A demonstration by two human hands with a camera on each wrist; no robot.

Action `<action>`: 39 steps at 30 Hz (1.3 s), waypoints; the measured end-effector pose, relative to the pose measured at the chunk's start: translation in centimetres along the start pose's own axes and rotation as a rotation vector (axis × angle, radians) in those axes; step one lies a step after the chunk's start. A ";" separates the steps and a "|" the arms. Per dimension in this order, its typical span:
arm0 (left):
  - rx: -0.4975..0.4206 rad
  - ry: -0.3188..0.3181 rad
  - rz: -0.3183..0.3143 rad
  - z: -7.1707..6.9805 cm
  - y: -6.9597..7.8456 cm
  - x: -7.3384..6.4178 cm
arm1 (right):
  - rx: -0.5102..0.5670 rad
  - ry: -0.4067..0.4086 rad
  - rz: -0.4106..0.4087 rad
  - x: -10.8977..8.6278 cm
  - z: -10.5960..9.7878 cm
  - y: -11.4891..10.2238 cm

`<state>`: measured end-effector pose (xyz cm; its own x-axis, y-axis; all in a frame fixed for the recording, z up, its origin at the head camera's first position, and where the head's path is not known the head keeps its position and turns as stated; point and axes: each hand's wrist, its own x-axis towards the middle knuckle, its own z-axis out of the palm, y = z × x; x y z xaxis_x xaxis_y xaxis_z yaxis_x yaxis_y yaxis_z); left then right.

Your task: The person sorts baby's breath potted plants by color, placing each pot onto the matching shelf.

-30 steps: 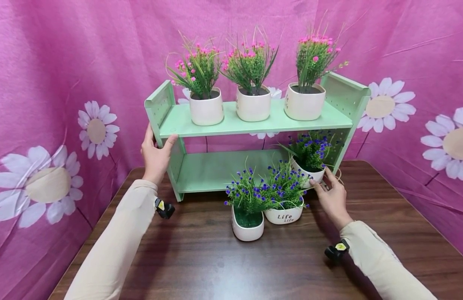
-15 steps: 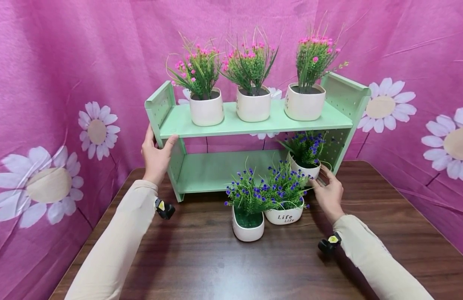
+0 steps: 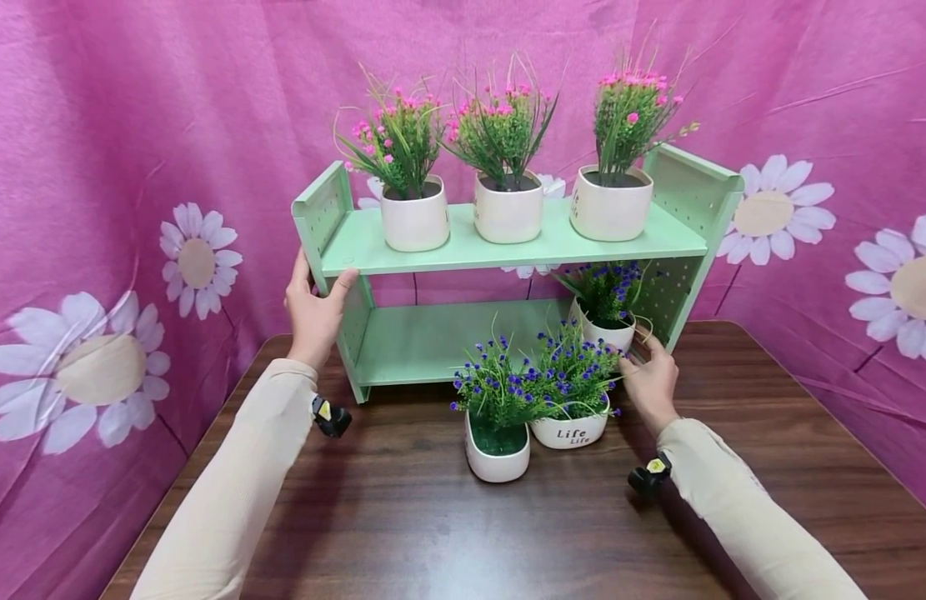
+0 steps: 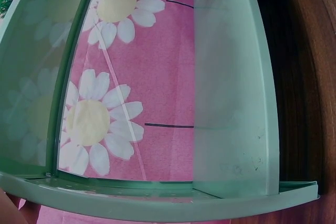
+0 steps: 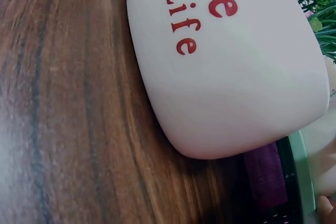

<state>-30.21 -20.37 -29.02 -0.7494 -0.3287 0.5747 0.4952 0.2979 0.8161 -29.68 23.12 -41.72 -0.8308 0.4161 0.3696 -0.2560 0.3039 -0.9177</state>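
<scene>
Sleeves: two pale sleeves (image 3: 230, 483) are reaching in from the near edge, and a small black wrist camera (image 3: 331, 417) is riding on each cuff.
Table: the dark wood table (image 3: 402, 525) is stretching out under everything.
Closest pot: a white pot with blue flowers (image 3: 498, 465) is standing on the wood, in front of the rack.
"Life" pot: a second blue-flowered one, the lettered pot (image 3: 573, 432), is sitting just beside it, showing the word twice, and the right wrist view is giving you the red letters up close.
Right hand: the right hand (image 3: 652, 382) is pinching the third blue pot (image 3: 608, 335) at its near right side, thumb in front, fingers round the side.
Where that pot is: it's sitting at the right end of the lower level, under the top board; flowers are hiding part of its base, so I can't tell how it's resting.
Left hand: the left hand (image 3: 314, 321) is gripping the left end panel of the green rack (image 3: 511, 262), thumb inside, fingers outside.
Top board: three pink-flowered pots (image 3: 508, 215) are standing in a row, the right one a bit further apart.
Backdrop: pink cloth (image 3: 132, 108) is hanging behind, showing big white daisies (image 3: 196, 262).
</scene>
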 end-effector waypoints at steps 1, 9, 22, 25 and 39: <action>-0.001 -0.001 0.000 0.0 0.0 0.0 | -0.007 0.000 0.007 0.0 0.0 0.0; -0.003 -0.001 0.012 0.1 0.0 0.0 | -0.082 0.011 0.018 0.0 0.0 0.1; 0.019 0.002 0.023 0.0 -0.1 0.1 | -0.117 0.008 0.038 0.0 -0.1 0.3; 0.018 0.001 0.016 0.0 -0.2 0.1 | -0.109 0.003 0.037 -0.2 -0.3 0.3; 0.020 0.008 0.012 -0.1 -0.1 0.1 | -0.158 -0.181 0.013 -2.5 -3.7 -0.1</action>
<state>-30.27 -20.50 -29.06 -0.7400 -0.3321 0.5849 0.4950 0.3199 0.8079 -25.76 25.20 -42.04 -0.9122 0.2650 0.3126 -0.1759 0.4356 -0.8828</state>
